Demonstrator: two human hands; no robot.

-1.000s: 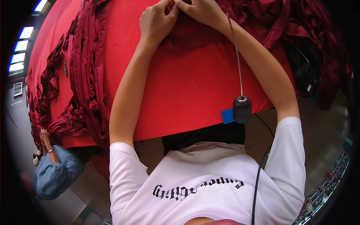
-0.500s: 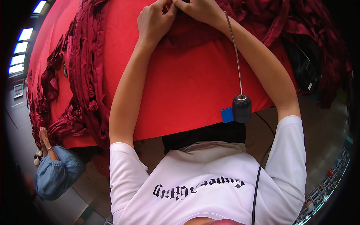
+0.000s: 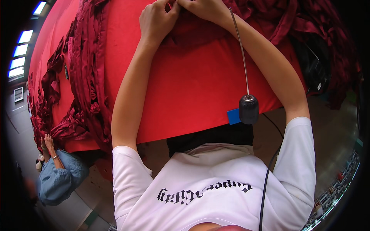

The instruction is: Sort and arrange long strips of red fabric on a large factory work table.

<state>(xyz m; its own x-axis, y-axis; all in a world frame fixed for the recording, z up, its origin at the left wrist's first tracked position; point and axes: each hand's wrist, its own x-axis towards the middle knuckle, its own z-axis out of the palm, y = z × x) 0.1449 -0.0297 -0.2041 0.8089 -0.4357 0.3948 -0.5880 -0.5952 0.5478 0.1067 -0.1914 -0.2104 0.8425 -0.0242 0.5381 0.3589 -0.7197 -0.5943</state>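
Note:
My left hand (image 3: 158, 20) and my right hand (image 3: 205, 9) meet at the upper edge of the view, above a bright red covered table (image 3: 200, 84). Both have bent fingers with the tips pressed close together. What they pinch is hidden, as the fingertips lie at the picture's edge. Just under my hands lies dark red fabric (image 3: 198, 32). More dark red cloth strips (image 3: 283, 23) are heaped beyond my right forearm.
Long dark red strips (image 3: 88, 57) lie bunched along the left. A co-worker in a blue top (image 3: 63, 175) handles cloth at the table's far-left corner. A black handle with a thin metal rod (image 3: 248, 109) overlaps a blue flat piece (image 3: 233, 116). Black bag-like material (image 3: 314, 65) is at right.
My hands have shifted very slightly left and stay close together. At the left corner, the co-worker's hand has moved a little right and its fingers show more spread.

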